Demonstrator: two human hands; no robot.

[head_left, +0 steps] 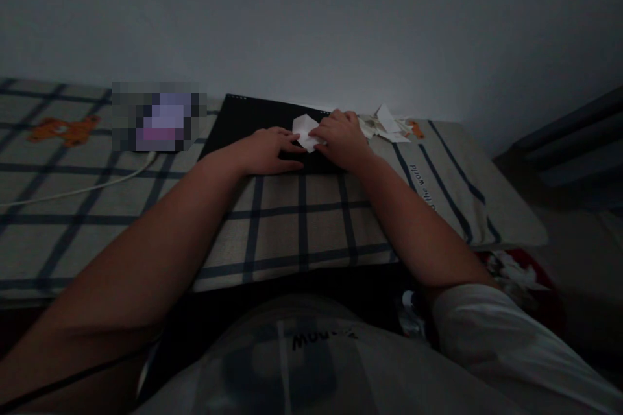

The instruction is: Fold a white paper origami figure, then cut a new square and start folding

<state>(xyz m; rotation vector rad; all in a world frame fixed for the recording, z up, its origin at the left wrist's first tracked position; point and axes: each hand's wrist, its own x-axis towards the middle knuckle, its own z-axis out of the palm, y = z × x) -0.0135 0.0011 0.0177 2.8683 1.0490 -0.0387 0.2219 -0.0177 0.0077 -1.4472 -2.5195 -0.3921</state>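
Note:
A small folded white paper (304, 130) lies on a black board (243, 118) set on a checked bedsheet. My left hand (269, 150) rests flat on the board, its fingertips touching the paper's left edge. My right hand (342, 138) presses on the paper's right side with bent fingers. Both forearms reach forward from my white shirt.
A pile of white paper scraps (387, 124) sits just right of the board by the wall. A white cable (73, 191) runs across the sheet on the left, below a blurred glowing object (158, 117). A red container with crumpled paper (516, 275) stands at lower right.

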